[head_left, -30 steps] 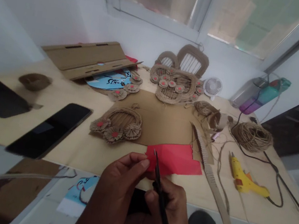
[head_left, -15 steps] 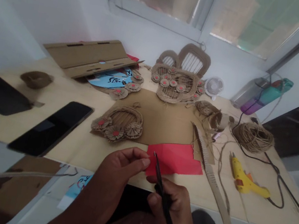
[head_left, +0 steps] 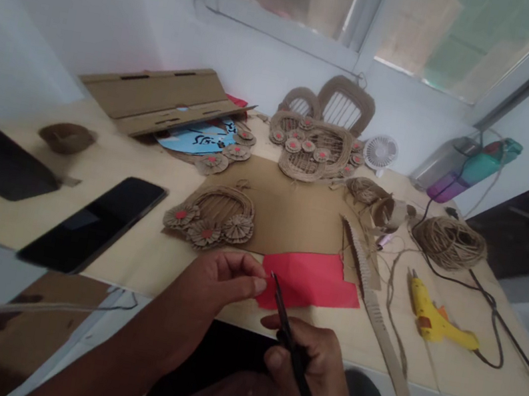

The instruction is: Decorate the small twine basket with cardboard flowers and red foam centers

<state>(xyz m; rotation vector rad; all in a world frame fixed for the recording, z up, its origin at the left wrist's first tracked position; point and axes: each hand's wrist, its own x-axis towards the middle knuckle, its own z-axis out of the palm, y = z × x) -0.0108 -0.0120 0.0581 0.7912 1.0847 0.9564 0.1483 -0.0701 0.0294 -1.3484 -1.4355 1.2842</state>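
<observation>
My right hand (head_left: 313,361) is wrapped round a pair of black-handled scissors (head_left: 293,348), whose blades point up and away from me near the table's front edge. Just left of the blade tips, the thumb and fingers of my left hand (head_left: 224,286) are pinched together; whatever they hold is too small or hidden to make out. Behind both hands lies a sheet of red paper (head_left: 312,277) with a notch in its right side. A twine-wrapped cardboard piece with pleated flowers and red centres (head_left: 211,216) sits beyond my left hand, partly on a brown cardboard sheet (head_left: 293,209).
A phone (head_left: 92,223) lies at left. To the right are a corrugated strip (head_left: 376,318), a yellow glue gun (head_left: 435,314) with its cord, and a twine ball (head_left: 450,242). More flowered twine pieces (head_left: 313,149) and a small fan (head_left: 380,152) stand by the wall.
My left hand has shifted slightly up, still pinched. My right hand and the scissors have moved a little down and right, so the blade tips are slightly lower.
</observation>
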